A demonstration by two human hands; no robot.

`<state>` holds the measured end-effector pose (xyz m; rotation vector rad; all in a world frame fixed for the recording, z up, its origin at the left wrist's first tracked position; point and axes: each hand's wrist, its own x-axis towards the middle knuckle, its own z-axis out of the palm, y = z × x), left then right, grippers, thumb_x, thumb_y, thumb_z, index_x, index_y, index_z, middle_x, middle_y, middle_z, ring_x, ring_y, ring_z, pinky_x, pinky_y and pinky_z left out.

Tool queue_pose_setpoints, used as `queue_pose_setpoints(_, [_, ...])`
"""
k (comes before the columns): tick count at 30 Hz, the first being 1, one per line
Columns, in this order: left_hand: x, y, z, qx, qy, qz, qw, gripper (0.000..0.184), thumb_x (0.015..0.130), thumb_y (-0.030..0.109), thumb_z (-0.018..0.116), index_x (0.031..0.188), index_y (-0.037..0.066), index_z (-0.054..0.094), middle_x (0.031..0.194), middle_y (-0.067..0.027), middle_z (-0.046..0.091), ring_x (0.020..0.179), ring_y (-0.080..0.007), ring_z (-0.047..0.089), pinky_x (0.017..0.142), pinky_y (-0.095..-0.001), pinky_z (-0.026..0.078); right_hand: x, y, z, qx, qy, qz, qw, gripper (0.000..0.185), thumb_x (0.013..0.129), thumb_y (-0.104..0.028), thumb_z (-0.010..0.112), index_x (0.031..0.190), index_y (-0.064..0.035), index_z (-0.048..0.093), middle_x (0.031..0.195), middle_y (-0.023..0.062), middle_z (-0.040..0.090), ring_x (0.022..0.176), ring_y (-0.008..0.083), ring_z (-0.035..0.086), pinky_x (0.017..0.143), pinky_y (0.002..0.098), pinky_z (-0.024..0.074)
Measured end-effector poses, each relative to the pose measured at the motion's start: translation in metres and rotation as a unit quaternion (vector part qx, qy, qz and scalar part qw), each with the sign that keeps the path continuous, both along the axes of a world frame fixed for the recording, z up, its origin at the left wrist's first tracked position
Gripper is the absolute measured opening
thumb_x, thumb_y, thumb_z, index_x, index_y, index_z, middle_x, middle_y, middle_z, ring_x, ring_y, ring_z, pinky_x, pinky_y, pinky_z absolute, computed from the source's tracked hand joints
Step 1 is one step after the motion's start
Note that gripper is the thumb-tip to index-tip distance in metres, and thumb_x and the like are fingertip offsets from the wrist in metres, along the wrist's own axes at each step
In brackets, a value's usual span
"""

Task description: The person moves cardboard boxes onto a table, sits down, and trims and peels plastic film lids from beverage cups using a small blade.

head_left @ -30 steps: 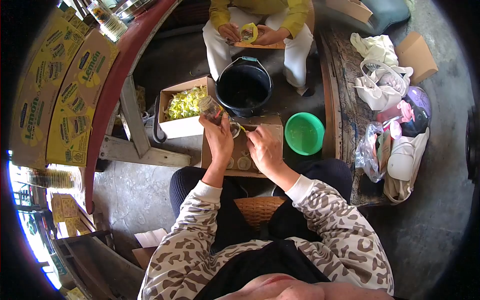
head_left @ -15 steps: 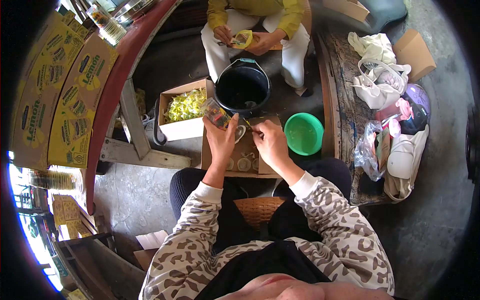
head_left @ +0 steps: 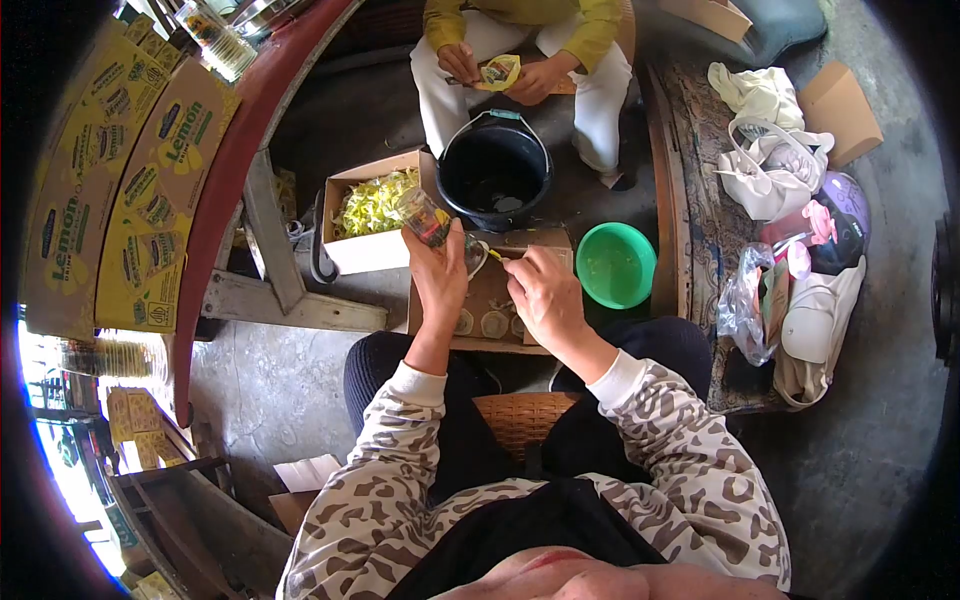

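My left hand (head_left: 437, 275) is wrapped round a clear plastic cup stack (head_left: 424, 217) with a colourful printed label, held tilted over the cardboard box. A clear rounded end shows to the right of the fingers. Close by, my right hand (head_left: 547, 298) pinches a small yellow strip (head_left: 496, 255), its tip near that clear end; its exact kind is too small to tell. Beneath both hands is an open cardboard box (head_left: 440, 325) with several clear round cups (head_left: 494, 324) along its near side.
A black bucket (head_left: 495, 180) stands ahead, a green basin (head_left: 616, 265) to the right. Left of the bucket, a carton (head_left: 375, 250) holds yellow-green strips (head_left: 378, 204). Opposite sits a person (head_left: 520, 40) holding a yellow piece (head_left: 499, 72). Bags (head_left: 775, 170) lie on the right bench.
The view has shifted slightly. My right hand and the yellow strip have dipped a little beside the cup stack. The person opposite has turned the yellow piece, so its printed face shows more.
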<state>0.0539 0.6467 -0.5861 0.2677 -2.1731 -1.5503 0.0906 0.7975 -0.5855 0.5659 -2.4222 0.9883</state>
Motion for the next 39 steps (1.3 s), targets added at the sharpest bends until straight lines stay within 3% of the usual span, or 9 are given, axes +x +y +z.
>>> queue_pose_setpoints(7, [0.003,0.005,-0.014,0.015,-0.033,-0.022,0.999,0.048,0.091,0.022,0.065,0.116,-0.01,0.039,0.092,-0.0208,0.059,0.084,-0.025,0.058,0.077,-0.036,0.048,-0.003,-0.001,-0.014,0.008,-0.018,-0.016,1.0,0.019,0.073,0.001,0.068,0.09,-0.0041,0.063,0.084,0.0106,0.053,0.081,0.031,0.059,0.067,0.0418,0.0488])
queue_pose_setpoints(10, [0.011,0.011,-0.006,0.002,-0.053,-0.089,0.995,0.05,0.092,0.022,0.064,0.125,-0.006,0.039,0.108,-0.0152,0.054,0.095,-0.0178,0.053,0.083,-0.0313,0.046,-0.011,0.0,-0.024,0.042,-0.072,-0.048,0.995,0.012,0.074,-0.001,0.066,0.085,-0.0019,0.062,0.083,0.0128,0.055,0.084,0.032,0.059,0.071,0.0424,0.0485])
queue_pose_setpoints(12, [0.008,0.01,-0.009,0.013,0.036,-0.115,0.993,0.054,0.091,0.018,0.067,0.129,-0.006,0.036,0.11,-0.0142,0.053,0.097,-0.0176,0.053,0.084,-0.0301,0.046,-0.012,-0.001,-0.024,-0.08,-0.189,-0.047,0.978,0.007,0.077,-0.005,0.065,0.083,-0.0021,0.064,0.084,0.0137,0.058,0.083,0.0335,0.061,0.072,0.0431,0.0482])
queue_pose_setpoints(13, [0.007,0.01,-0.008,0.014,0.037,-0.114,0.993,0.054,0.091,0.018,0.067,0.129,-0.006,0.036,0.11,-0.0142,0.053,0.097,-0.0176,0.053,0.084,-0.0301,0.046,-0.012,0.001,-0.025,-0.099,-0.132,-0.044,0.985,0.007,0.077,-0.006,0.068,0.083,-0.0021,0.066,0.08,0.0134,0.061,0.073,0.0334,0.062,0.065,0.0413,0.0483])
queue_pose_setpoints(20, [-0.004,-0.012,-0.019,0.126,0.033,-0.105,0.986,0.056,0.089,0.008,0.066,0.134,-0.001,0.035,0.114,-0.0105,0.056,0.106,-0.0151,0.053,0.093,-0.0296,0.043,-0.013,0.008,-0.019,-0.093,-0.118,-0.039,0.988,0.01,0.077,-0.005,0.068,0.087,-0.003,0.067,0.08,0.0116,0.061,0.073,0.0311,0.062,0.064,0.0407,0.0481])
queue_pose_setpoints(25, [-0.004,-0.015,-0.019,0.075,0.027,-0.069,0.994,0.046,0.089,0.006,0.062,0.129,0.0,0.039,0.109,-0.0093,0.057,0.102,-0.0148,0.054,0.091,-0.03,0.043,-0.009,0.003,-0.007,-0.053,-0.045,-0.039,0.997,0.011,0.075,-0.002,0.068,0.086,-0.0043,0.066,0.078,0.0093,0.057,0.073,0.0292,0.061,0.063,0.0385,0.0488])
queue_pose_setpoints(28, [-0.002,-0.011,-0.007,0.091,0.021,-0.059,0.994,0.044,0.089,0.008,0.063,0.126,0.0,0.041,0.106,-0.0085,0.056,0.097,-0.0147,0.053,0.088,-0.0303,0.043,-0.004,0.001,-0.011,-0.039,-0.064,-0.014,0.997,0.014,0.075,-0.002,0.067,0.089,-0.0046,0.064,0.083,0.008,0.056,0.082,0.028,0.06,0.069,0.0405,0.0495])
queue_pose_setpoints(34, [-0.002,-0.011,-0.004,0.058,0.02,-0.035,0.997,0.043,0.089,0.011,0.065,0.123,-0.001,0.042,0.103,-0.0088,0.056,0.094,-0.0152,0.052,0.086,-0.0305,0.043,0.0,0.0,-0.007,0.006,0.0,0.015,1.0,0.019,0.072,0.0,0.07,0.089,-0.0056,0.064,0.083,0.0077,0.055,0.077,0.0281,0.058,0.066,0.0388,0.0482])
queue_pose_setpoints(39, [-0.002,-0.009,-0.016,0.014,0.025,-0.032,0.999,0.042,0.089,0.011,0.064,0.123,-0.002,0.042,0.102,-0.0094,0.055,0.091,-0.0158,0.052,0.085,-0.0315,0.044,0.001,-0.002,-0.01,0.024,-0.013,0.015,1.0,0.021,0.07,0.001,0.069,0.09,-0.0037,0.063,0.085,0.0094,0.054,0.082,0.0282,0.058,0.069,0.0392,0.0488])
